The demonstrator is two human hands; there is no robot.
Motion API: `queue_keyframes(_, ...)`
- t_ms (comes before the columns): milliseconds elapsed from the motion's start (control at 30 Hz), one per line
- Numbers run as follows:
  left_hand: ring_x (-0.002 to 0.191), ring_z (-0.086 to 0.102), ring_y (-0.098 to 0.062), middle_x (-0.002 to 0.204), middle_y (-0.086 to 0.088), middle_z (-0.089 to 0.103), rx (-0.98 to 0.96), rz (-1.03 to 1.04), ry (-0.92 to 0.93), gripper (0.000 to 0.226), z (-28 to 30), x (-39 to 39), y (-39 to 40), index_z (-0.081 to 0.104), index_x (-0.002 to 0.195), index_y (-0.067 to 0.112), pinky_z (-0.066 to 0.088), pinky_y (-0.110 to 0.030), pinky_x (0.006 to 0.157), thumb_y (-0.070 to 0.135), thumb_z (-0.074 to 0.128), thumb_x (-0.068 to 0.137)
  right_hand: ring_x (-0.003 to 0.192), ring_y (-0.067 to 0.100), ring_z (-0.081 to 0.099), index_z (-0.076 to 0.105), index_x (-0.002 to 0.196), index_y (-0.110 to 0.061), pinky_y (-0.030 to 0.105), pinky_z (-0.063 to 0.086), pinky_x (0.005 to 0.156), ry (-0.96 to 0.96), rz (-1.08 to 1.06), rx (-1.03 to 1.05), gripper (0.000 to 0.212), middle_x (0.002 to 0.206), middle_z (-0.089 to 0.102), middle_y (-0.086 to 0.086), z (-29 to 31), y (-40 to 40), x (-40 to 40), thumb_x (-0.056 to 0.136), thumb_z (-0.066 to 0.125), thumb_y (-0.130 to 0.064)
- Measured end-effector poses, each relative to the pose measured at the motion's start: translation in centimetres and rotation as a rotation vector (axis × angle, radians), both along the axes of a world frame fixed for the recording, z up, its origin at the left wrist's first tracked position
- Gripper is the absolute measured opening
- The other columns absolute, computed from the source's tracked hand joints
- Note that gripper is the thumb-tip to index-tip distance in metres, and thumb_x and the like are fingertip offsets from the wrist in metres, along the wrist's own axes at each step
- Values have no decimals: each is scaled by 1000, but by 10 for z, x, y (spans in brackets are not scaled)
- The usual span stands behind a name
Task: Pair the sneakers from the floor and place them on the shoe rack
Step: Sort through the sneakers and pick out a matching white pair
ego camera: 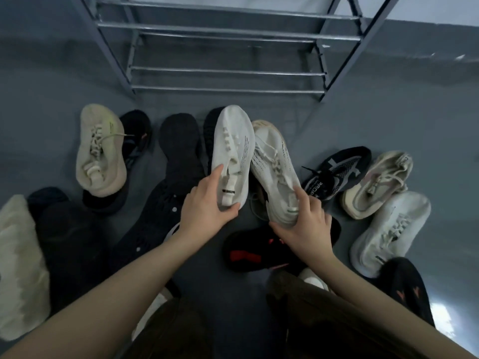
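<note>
White knit sneaker (234, 149) gripped at the heel by the left hand (204, 208), thumb under the heel, fingers along the collar, toe pointing at the rack. Beside it and touching along the side, second white sneaker (274, 172) with black dashes, held at the heel by the right hand (305, 224), fingers curled over the collar. Both lifted above a black sneaker with red stripe (248, 252) on the grey floor (414, 104). To the right, three more: black-and-white sneaker (337, 172), beige sneaker (375, 182), off-white sneaker (391, 231). To the left, cream sneaker (101, 149) lying on a black sneaker (137, 130), plus dark soles (178, 141) turned up; exact number of dark shoes unclear. Straight ahead, grey metal shoe rack (225, 71), bars bare.
</note>
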State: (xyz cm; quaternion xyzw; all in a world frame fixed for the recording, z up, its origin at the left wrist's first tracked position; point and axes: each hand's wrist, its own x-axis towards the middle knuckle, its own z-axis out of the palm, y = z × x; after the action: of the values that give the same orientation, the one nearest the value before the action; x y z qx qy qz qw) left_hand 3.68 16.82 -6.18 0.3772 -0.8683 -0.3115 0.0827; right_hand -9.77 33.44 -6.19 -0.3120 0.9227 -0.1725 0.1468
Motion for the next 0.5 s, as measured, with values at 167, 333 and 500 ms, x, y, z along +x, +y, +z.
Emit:
queue_keyframes(167, 95, 53, -31, 123, -14, 49, -213, -59, -204, 103, -15, -6, 4, 13, 146, 21, 43, -40, 81, 59, 67, 67, 132, 36, 32, 10, 144, -36, 49, 23, 107, 54, 136, 188, 103, 149, 19, 17, 0, -16, -1, 64, 71, -59)
queue_keyframes(333, 89, 53, -30, 111, -13, 52, -249, -34, -175, 95, -14, -12, 4, 19, 143, 25, 43, -40, 77, 54, 69, 67, 125, 37, 35, 18, 142, -37, 50, 26, 104, 6, 146, 235, 94, 140, 24, 16, 1, -23, -8, 65, 71, -53)
queue_keyframes(500, 90, 51, -28, 110, -11, 49, -144, 6, 46, 77, -7, -1, 5, 28, 137, 33, 42, -41, 82, 46, 66, 71, 113, 34, 42, 35, 133, -38, 51, 37, 98, -77, 47, 25, 78, 125, 36, 12, 10, -23, -3, 63, 71, -45)
